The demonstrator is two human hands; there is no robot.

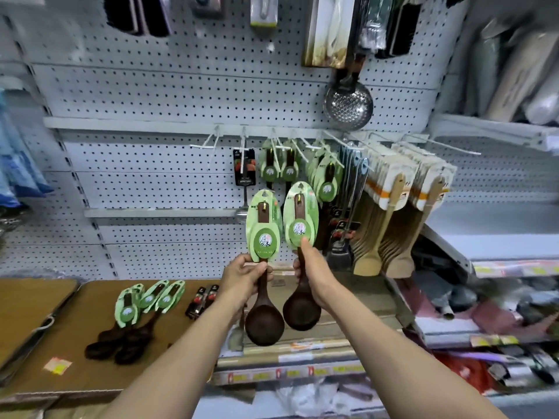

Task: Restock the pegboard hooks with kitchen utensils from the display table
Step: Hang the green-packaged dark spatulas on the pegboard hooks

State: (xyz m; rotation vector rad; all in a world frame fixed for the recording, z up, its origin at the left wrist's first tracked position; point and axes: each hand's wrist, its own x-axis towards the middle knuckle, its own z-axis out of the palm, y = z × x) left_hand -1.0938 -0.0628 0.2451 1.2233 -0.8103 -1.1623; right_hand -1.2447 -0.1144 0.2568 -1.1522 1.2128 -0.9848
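Fingers of each hand grip one upright dark spoon's handle: left hand, right hand.

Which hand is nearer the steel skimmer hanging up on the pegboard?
Right. The right hand, holding a dark wooden spoon, is below the skimmer and slightly left of it; the left hand, gripping another spoon, sits farther left.

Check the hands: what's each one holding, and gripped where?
Left hand grips one dark wooden ladle by the handle, just below its green card. Right hand grips a second ladle likewise, thumb up on the card.
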